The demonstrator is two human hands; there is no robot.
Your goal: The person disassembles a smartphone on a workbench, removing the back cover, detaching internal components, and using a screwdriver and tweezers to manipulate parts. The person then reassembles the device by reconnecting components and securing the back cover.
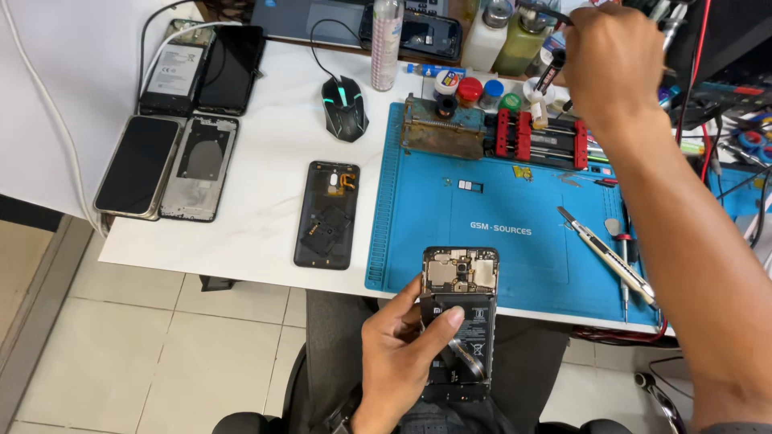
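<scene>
Head view: the left hand (pixel 400 354) holds the opened phone (pixel 458 317) at the bottom middle, thumb on its battery. The right hand (pixel 613 60), upper right, closes its fingers around a small tool (pixel 550 72) among the bottles (pixel 515 28). It looks like tool-fetching; bringing it back needs care.

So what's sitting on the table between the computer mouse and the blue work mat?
In the head view, only bare white table lies between the mouse and the blue mat.

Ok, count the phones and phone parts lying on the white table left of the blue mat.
5: a black back cover beside the mat, a screen and frame at the left edge, and an opened phone and dark screen behind them. Others may be hidden.
</scene>
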